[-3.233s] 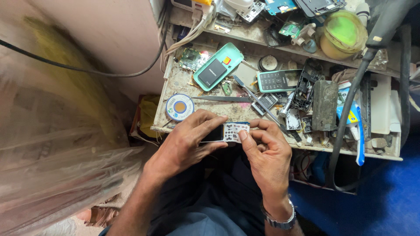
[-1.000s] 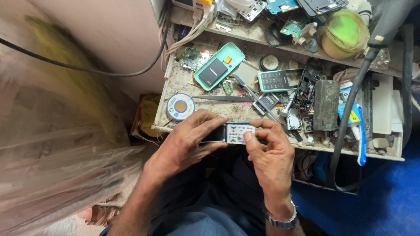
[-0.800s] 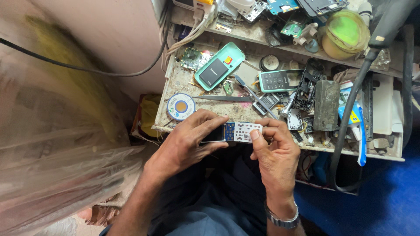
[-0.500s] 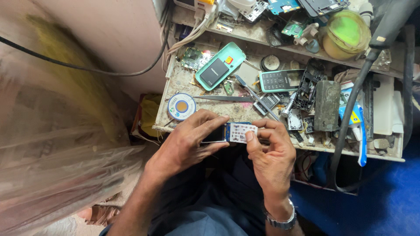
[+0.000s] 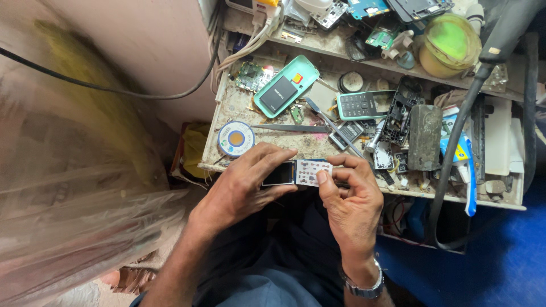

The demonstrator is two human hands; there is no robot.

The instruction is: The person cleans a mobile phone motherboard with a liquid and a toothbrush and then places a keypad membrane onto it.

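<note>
At the near edge of the table point(image 5: 267, 113), I hold a stripped phone point(image 5: 297, 172), left hand point(image 5: 244, 185) gripping its screen end, right hand point(image 5: 352, 199) with its thumb pressing the bare keypad. Tweezers point(image 5: 290, 128) lie at twelve o'clock. I judge I'm seating the keypad; next calls for steady, even pressure.
</note>
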